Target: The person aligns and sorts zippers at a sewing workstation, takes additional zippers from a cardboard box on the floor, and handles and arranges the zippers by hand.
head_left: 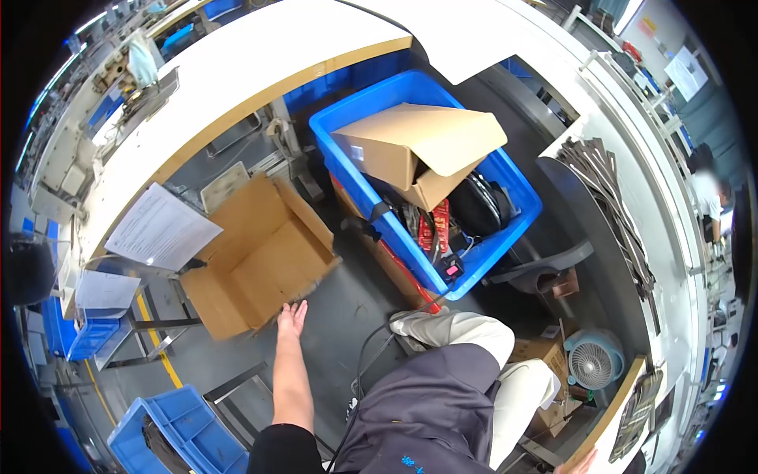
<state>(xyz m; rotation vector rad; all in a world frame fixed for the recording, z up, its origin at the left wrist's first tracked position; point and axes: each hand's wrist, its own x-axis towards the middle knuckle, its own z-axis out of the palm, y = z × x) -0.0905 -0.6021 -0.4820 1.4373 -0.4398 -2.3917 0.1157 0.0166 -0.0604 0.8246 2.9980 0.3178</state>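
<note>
My left hand (293, 317) reaches forward with its palm up and its fingers stretched out. It is right by the lower edge of an open cardboard box (264, 265); whether the fingertips touch the box I cannot tell. The box is tilted, and its inside faces me. At the bottom right edge, only a small part of my right hand (580, 463) shows, by the wooden edge of a white table (624, 419). Its fingers are mostly cut off by the frame.
Ahead stands a blue bin (355, 178) holding a smaller cardboard box (387, 150), a black bag and red packets. A fan (594, 360) is at the right, dark strips (608, 197) lie on the right table, and a light-blue crate (178, 430) is lower left. A cable (365, 355) crosses near my legs.
</note>
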